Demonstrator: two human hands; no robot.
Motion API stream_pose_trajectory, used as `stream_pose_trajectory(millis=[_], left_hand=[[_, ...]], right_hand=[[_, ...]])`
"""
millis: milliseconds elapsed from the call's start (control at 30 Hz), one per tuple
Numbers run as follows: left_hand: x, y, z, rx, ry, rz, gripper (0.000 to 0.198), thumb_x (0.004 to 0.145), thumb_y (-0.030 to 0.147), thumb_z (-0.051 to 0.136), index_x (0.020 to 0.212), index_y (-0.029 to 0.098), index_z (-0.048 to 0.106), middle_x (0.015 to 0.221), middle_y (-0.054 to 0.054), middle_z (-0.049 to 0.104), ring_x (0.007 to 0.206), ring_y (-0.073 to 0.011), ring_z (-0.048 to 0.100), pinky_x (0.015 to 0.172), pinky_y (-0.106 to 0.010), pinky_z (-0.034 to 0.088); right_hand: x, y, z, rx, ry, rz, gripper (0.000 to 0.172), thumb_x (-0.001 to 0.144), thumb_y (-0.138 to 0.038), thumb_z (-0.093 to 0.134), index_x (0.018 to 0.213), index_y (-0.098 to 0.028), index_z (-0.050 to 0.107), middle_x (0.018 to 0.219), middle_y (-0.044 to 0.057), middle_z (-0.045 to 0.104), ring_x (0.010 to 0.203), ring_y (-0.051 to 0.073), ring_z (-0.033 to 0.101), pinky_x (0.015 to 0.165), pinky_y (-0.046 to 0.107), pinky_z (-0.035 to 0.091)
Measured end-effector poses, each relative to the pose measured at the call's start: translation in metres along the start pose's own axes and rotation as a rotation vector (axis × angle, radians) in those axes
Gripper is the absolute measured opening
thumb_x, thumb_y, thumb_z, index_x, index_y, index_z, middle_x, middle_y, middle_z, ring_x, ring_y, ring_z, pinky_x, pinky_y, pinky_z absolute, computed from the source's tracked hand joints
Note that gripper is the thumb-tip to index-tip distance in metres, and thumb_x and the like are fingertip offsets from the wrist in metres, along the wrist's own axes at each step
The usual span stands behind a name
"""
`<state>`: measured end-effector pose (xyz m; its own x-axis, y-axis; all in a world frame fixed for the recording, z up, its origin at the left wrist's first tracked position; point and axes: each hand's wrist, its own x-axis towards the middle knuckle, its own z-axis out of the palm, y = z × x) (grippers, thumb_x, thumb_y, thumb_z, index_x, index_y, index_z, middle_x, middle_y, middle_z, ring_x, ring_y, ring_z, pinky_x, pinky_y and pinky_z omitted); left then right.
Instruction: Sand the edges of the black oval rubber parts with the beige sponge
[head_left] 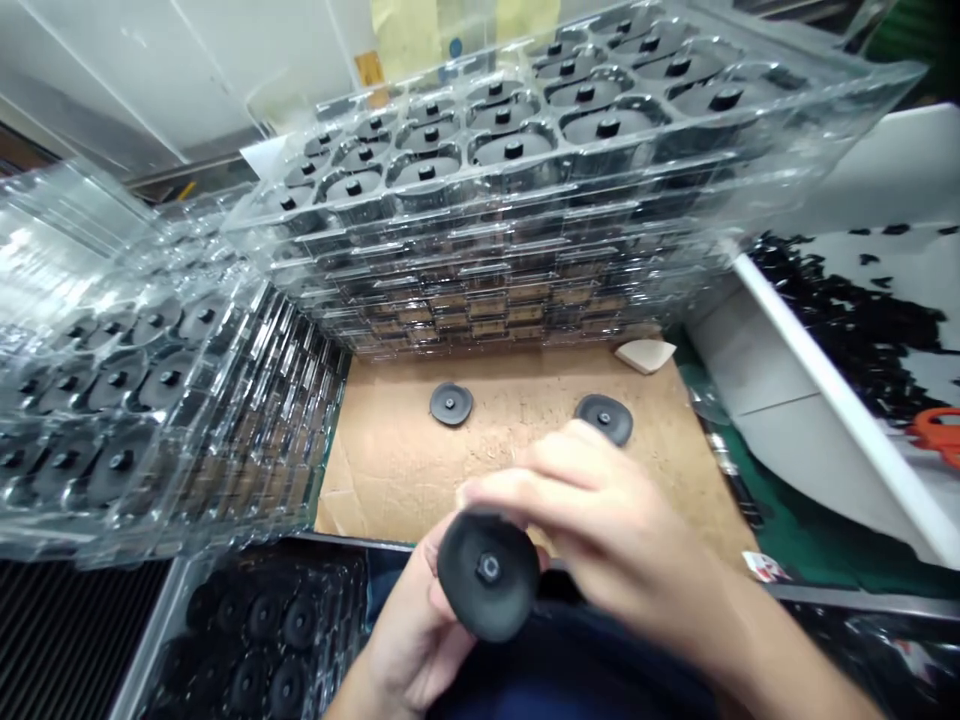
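A round black rubber disc [487, 588] with a small metal centre is held up close to me. My left hand [420, 630] grips it from below and behind, fingers curled round its edge. My right hand [600, 520] reaches over its top, fingers bent and pinching at the disc's upper rim. Two more black discs lie flat on the brown cardboard sheet [390, 460]: one disc [451, 403] to the left and one disc [604, 418] just beyond my right hand.
A tall stack of clear plastic trays [525, 200] filled with black discs stands behind the cardboard. Another tray stack [135, 380] leans at the left. A tray of discs [255, 630] sits low left. A white bin [847, 350] with small black parts is at the right.
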<state>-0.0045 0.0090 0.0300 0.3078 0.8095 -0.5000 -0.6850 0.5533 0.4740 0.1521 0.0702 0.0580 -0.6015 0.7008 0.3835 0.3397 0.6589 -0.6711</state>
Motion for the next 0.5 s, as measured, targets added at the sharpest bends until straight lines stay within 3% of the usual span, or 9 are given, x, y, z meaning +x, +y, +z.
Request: stream_pose_trajectory(millis=[133, 233, 300, 367, 433, 500], left_hand=[[-0.004, -0.002, -0.016, -0.103, -0.095, 0.021, 0.039, 0.066, 0.017, 0.07, 0.104, 0.025, 0.063, 0.106, -0.003, 0.067, 0.092, -0.0224, 0.064, 0.079, -0.029, 0.049], [-0.002, -0.005, -0.021, -0.134, -0.126, 0.026, 0.042, 0.064, 0.022, 0.072, 0.105, 0.023, 0.062, 0.107, -0.005, 0.067, 0.093, -0.0233, 0.063, 0.079, -0.029, 0.05], [0.0, -0.007, -0.021, -0.14, -0.123, 0.01, 0.047, 0.06, 0.028, 0.075, 0.105, 0.023, 0.062, 0.107, -0.005, 0.066, 0.094, -0.0236, 0.063, 0.078, -0.029, 0.05], [0.002, -0.008, -0.02, -0.134, -0.125, -0.003, 0.051, 0.058, 0.032, 0.076, 0.106, 0.023, 0.062, 0.108, -0.006, 0.066, 0.095, -0.0242, 0.063, 0.079, -0.028, 0.049], [0.003, -0.008, -0.017, -0.125, -0.14, -0.008, 0.05, 0.059, 0.032, 0.076, 0.106, 0.023, 0.062, 0.108, -0.006, 0.066, 0.096, -0.0249, 0.062, 0.081, -0.028, 0.048], [0.002, -0.009, -0.014, -0.109, -0.138, -0.013, 0.051, 0.058, 0.032, 0.076, 0.106, 0.022, 0.062, 0.107, -0.006, 0.066, 0.094, -0.0247, 0.063, 0.081, -0.029, 0.047]], right_hand=[[-0.037, 0.025, 0.015, 0.022, 0.185, 0.405, 0.022, 0.088, -0.021, 0.046, 0.104, -0.026, 0.06, 0.094, 0.002, 0.065, 0.082, 0.015, 0.06, 0.067, 0.026, 0.045], [-0.075, 0.04, 0.043, 0.128, 0.052, 0.642, 0.023, 0.088, -0.03, 0.044, 0.103, -0.026, 0.062, 0.103, 0.002, 0.066, 0.094, 0.018, 0.061, 0.073, 0.027, 0.05], [-0.093, 0.046, 0.057, 0.152, -0.067, 0.705, 0.027, 0.087, -0.032, 0.043, 0.105, -0.023, 0.062, 0.102, 0.003, 0.067, 0.093, 0.02, 0.063, 0.076, 0.031, 0.051], [-0.097, 0.046, 0.056, 0.136, -0.079, 0.745, 0.029, 0.086, -0.032, 0.043, 0.106, -0.021, 0.061, 0.101, 0.005, 0.068, 0.09, 0.021, 0.064, 0.076, 0.033, 0.051], [-0.088, 0.036, 0.041, 0.091, 0.039, 0.749, 0.027, 0.087, -0.032, 0.043, 0.106, -0.022, 0.06, 0.102, 0.004, 0.067, 0.087, 0.02, 0.064, 0.07, 0.029, 0.052], [-0.07, 0.02, 0.021, 0.034, 0.185, 0.635, 0.023, 0.087, -0.028, 0.046, 0.106, -0.026, 0.058, 0.103, 0.001, 0.066, 0.086, 0.017, 0.064, 0.067, 0.024, 0.05]])
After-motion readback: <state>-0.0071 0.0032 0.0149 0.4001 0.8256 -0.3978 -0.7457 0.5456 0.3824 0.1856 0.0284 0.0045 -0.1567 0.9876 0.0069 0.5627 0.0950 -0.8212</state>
